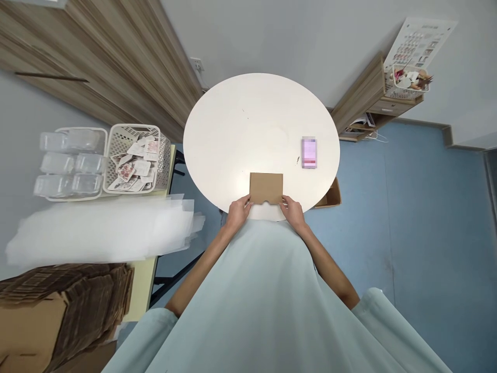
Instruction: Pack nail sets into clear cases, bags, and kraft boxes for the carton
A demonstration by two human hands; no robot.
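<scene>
A small brown cardboard box (266,187) lies flat near the front edge of the round white table (217,124), its lid down and a notch showing on the near side. At its near left corner, my left hand (238,211) is closed with fingers and thumb gripping the cardboard. The near right corner is held the same way by my right hand (292,210). What is inside the box is hidden.
A phone-like item (309,153), blurred out, lies on the table's right. Left stand a basket of cards (165,160), clear plastic containers (58,163), translucent sheets (101,228) and stacked flat cardboard (93,300). An open carton (333,196) sits below the table's right edge.
</scene>
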